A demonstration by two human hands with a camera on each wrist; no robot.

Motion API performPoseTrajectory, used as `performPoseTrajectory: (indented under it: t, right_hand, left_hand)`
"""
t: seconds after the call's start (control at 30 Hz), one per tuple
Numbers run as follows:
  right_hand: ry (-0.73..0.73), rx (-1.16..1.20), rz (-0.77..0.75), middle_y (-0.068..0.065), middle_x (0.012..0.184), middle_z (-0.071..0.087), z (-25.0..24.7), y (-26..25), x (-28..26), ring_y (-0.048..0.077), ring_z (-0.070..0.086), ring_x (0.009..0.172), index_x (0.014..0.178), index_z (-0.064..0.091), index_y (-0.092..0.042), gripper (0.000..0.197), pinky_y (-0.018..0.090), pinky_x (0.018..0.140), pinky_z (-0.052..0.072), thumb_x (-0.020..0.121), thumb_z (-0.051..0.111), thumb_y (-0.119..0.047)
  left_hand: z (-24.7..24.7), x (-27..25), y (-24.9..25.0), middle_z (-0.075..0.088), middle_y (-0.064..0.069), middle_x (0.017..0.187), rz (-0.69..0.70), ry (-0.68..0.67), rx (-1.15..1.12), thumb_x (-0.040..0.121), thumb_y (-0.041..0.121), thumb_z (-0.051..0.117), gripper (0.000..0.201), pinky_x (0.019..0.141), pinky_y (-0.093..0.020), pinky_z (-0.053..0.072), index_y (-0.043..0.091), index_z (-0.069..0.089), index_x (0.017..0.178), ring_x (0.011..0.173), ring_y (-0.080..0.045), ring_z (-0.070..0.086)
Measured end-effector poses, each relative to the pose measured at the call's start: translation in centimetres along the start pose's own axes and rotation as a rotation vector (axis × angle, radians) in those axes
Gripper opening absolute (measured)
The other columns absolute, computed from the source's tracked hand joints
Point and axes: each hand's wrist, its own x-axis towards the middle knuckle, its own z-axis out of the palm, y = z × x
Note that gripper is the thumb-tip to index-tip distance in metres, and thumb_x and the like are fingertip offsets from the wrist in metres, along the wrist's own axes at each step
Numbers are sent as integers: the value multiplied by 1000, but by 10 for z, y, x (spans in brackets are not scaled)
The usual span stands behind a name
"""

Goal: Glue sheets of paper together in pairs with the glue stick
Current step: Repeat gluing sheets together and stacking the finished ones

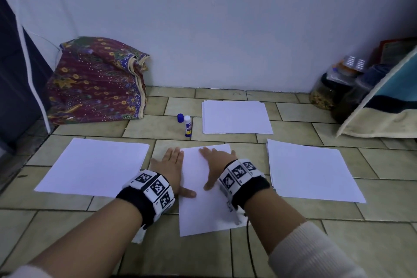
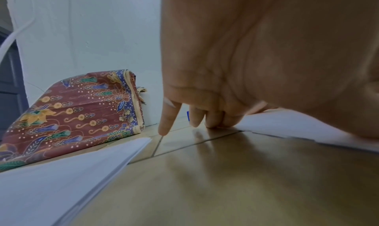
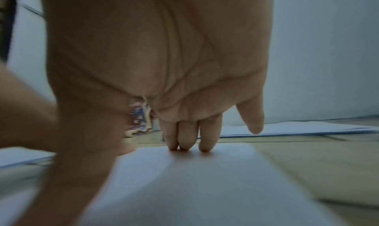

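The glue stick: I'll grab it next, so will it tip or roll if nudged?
The glue stick stands upright, tall on a narrow base, so a nudge would probably tip it. It looks round, so it would likely roll across the smooth tiled floor. Its blue cap sits off beside it.

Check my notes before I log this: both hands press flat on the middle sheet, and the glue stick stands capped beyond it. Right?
Not quite: the head view shows the glue stick standing uncapped, its blue cap beside it. The rest holds: left hand and right hand press flat on the middle sheet.
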Motion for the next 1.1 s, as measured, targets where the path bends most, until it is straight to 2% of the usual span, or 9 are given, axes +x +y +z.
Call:
performPoseTrajectory:
  t: [0.13, 0.27, 0.37, 0.43, 0.5, 0.63, 0.9, 1.0, 1.1]
  right_hand:
    - [67, 138, 129, -2, 158, 18, 1, 39, -6, 21, 23, 143, 152, 6, -21, 117, 59, 113, 0, 66, 77, -57]
    - [119, 40, 177, 2, 149, 33, 4, 35, -10, 23, 30, 138, 148, 16, -13, 114, 57, 113, 11, 63, 80, -53]
    - [199, -118, 256, 5, 133, 43, 5, 19, -13, 25, 33, 127, 133, 37, -12, 78, 43, 99, 32, 74, 74, -47]
    - [232, -143, 259, 9, 133, 42, 8, 9, -17, 26, 34, 125, 129, 43, -12, 51, 39, 95, 34, 86, 63, -31]
    - [216, -125, 214, 11, 136, 39, 13, -2, -20, 27, 36, 126, 133, 41, -10, 43, 39, 98, 34, 92, 52, -20]
    - [193, -79, 159, 11, 141, 36, 24, -21, -19, 26, 34, 130, 137, 36, -11, 43, 39, 99, 35, 94, 42, -19]
    - [152, -99, 161, 9, 141, 36, 23, -34, -11, 26, 34, 130, 138, 32, -7, 46, 43, 102, 35, 94, 43, -17]
    - [151, 35, 98, 0, 151, 23, 21, -32, -5, 24, 26, 136, 143, 26, -12, 56, 49, 101, 37, 92, 48, -11]
    - [114, 63, 107, -6, 157, 11, 16, -28, 1, 20, 16, 142, 148, 17, -17, 69, 58, 104, 29, 89, 52, -10]
  left_hand:
    - [0, 0, 2, -21, -4, 159, -12, -3, 10, 70, 77, 59, 130, 115, -56, 15, 9, -17, 150, 148, -22, -13]
    - [-4, -1, 1, -17, -3, 160, -12, 5, 21, 70, 77, 59, 128, 116, -54, 16, 10, -14, 152, 148, -25, -11]
    - [-12, -7, 0, -4, -2, 162, -21, 22, 57, 74, 79, 51, 116, 116, -53, 17, 11, -2, 154, 148, -26, -8]
    - [-25, -14, 1, 22, -4, 156, -26, 55, 71, 80, 76, 46, 99, 114, -50, 21, 11, 23, 150, 147, -26, 6]
    - [-36, -18, 3, 41, -4, 143, 13, 138, 73, 86, 64, 51, 74, 108, -44, 30, 12, 43, 138, 138, -24, 26]
    - [-30, -19, 8, 36, -2, 145, 217, 150, -25, 87, 26, 64, 67, 103, -40, 40, 18, 30, 145, 131, -22, 37]
    - [-24, -27, 14, 49, -9, 126, 127, 148, 63, 89, 28, 63, 37, 90, -30, 43, 10, 53, 120, 114, -24, 51]
    - [-22, -24, 10, 42, -10, 136, 70, 158, -23, 84, 38, 69, 60, 98, -31, 41, 10, 43, 131, 126, -24, 41]
    - [-15, -17, 3, -2, -11, 160, 29, 62, -110, 88, 47, 62, 97, 116, -42, 24, 2, 5, 151, 148, -24, 2]
